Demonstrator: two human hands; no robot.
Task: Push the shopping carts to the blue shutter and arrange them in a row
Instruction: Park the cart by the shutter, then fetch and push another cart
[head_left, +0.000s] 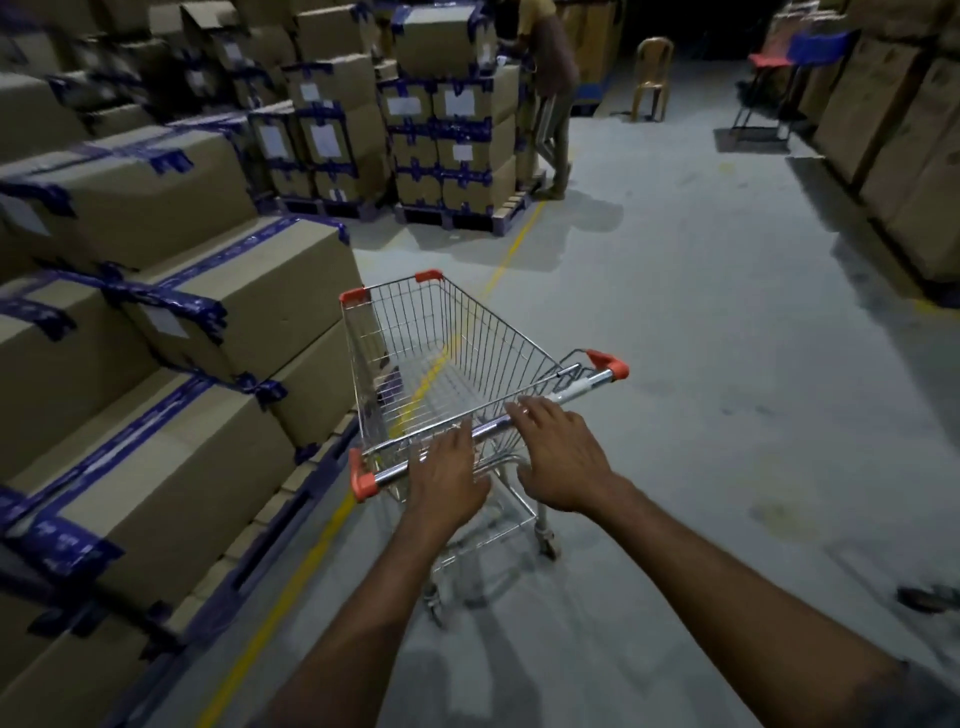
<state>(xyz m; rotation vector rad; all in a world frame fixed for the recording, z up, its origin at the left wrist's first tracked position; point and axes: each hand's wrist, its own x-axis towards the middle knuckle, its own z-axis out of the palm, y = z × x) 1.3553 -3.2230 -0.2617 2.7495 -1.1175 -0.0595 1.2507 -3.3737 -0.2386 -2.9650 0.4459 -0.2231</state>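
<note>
A person's two bare arms reach forward to an empty wire shopping cart (447, 358) standing on the grey concrete floor (701, 338) of a dim warehouse aisle. The cart sits directly ahead of the hands, angled slightly to the left, with orange plastic caps on its corners. Its chrome handle bar (582, 387) runs across just under the fingertips. The left hand (448, 470) lies over the left half of the bar and the right hand (563, 462) over the middle, close beside each other. Both have fingers straight and spread, not wrapped around the bar; whether they actually touch it cannot be told. To the cart's left, close alongside it, rise stacks of cardboard boxes (156, 332) sealed with blue tape, and a yellow floor line (291, 587) runs along their base and under the cart. Further down the aisle, more taped boxes stand on a dark pallet (457, 215), where another person (556, 78) bends over the stack. Beyond are a tan plastic chair (652, 78) and a blue chair (795, 57). Tall brown cartons (909, 156) line the right side.
</note>
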